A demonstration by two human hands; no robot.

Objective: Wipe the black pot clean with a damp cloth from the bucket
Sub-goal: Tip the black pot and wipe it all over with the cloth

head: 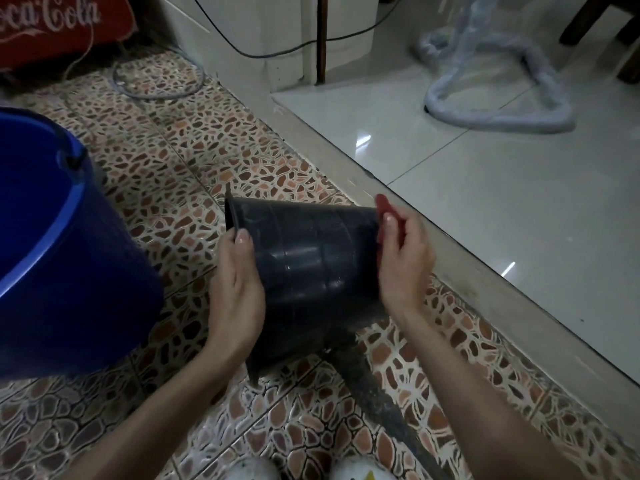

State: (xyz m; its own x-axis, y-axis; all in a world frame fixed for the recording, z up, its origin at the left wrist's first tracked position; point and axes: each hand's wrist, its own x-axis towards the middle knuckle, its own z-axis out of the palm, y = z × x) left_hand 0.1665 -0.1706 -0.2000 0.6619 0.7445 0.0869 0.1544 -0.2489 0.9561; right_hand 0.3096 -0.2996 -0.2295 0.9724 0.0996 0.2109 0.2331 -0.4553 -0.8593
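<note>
Where two hands meet: one black pot [304, 268], one red cloth [384, 211], one blue bucket [52, 244].

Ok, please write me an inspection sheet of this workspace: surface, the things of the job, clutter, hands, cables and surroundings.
Surface: pebble-pattern floor tiles, with a dark wet-looking streak below the pot.
Job's things: black pot held on its side, rim to the left; red cloth against its base; blue bucket at left, contents hidden.
Clutter: grey coiled hose on the glossy white floor.
Hands: left hand grips the pot near its rim; right hand holds the cloth.
Cables: black cable by the white unit; thin clear tube looped on the tiles.
Surroundings: red Coca-Cola crate, raised step.
</note>
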